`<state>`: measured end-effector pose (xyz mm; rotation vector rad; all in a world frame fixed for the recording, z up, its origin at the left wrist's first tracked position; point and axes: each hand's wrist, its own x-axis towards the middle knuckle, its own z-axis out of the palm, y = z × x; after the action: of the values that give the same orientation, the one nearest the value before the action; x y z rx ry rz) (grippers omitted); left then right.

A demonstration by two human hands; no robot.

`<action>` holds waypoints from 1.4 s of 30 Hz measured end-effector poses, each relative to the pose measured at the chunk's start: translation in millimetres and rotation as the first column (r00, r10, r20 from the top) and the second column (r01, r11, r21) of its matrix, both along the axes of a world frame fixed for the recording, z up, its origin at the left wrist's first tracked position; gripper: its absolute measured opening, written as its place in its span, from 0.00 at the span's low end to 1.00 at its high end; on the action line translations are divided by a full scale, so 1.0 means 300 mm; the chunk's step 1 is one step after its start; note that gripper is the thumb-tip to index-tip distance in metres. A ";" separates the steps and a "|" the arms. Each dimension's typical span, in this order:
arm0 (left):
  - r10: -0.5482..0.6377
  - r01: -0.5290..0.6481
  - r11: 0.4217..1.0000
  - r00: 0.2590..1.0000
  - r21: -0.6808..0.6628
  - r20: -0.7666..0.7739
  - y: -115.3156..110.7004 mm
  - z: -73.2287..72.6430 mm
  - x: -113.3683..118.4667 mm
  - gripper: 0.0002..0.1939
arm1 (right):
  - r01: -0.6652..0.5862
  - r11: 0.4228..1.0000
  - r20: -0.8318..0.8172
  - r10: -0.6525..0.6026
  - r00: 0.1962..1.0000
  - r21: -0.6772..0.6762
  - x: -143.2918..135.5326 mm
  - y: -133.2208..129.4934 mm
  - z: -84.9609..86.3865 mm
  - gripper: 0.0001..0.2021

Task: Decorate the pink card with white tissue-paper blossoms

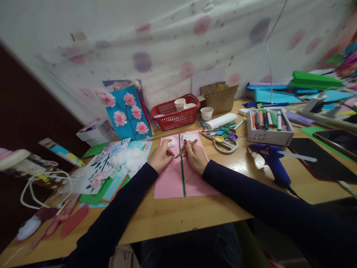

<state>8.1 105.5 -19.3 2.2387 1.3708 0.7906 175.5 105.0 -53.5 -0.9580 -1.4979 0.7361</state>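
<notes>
A pink sheet of paper [167, 188] lies on the table in front of me, with a green strip [182, 178] running down its middle. White cotton tufts [190, 136] sit near its top on both sides of the strip. Thin dark curved lines show lower on the sheet. My right hand [196, 156] grips a slim brown pen-like stick [184, 149], its tip slanting down toward the left near the strip. On the left half of the sheet rests my left hand [161, 156], fingers curved, thumb and forefinger apart beside the cotton.
Left are a cotton pile [131, 158], coloured papers and a blue flower picture [125, 111]. Behind stand a red basket [174, 119] and paper cup [206, 113]. Right are scissors [225, 147], a paint palette [223, 132], a marker box [269, 137] and a blue glue gun [275, 160].
</notes>
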 end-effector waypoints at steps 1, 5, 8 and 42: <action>0.002 -0.002 1.000 1.000 -0.002 -0.007 0.000 0.001 0.001 0.32 | -0.008 1.000 0.026 0.008 1.000 0.018 0.000 -0.001 0.000 0.22; 0.011 -0.011 1.000 0.999 0.002 -0.040 0.001 0.001 0.003 0.32 | -0.024 0.999 0.119 0.019 0.993 0.041 -0.001 -0.004 0.002 0.20; 0.013 -0.013 1.000 0.999 0.006 -0.052 0.004 -0.002 0.001 0.32 | -0.018 0.999 0.194 0.012 0.981 0.028 -0.002 -0.005 0.005 0.18; 0.049 -0.106 0.989 0.893 -0.104 -0.447 -0.145 0.018 -0.148 0.59 | -0.150 0.982 0.465 0.082 0.882 0.112 -0.009 0.015 0.064 0.15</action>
<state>-36.3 62.1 -14.1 2.3648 1.6672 0.2022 172.7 109.5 -34.4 -0.9786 -2.0110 0.4908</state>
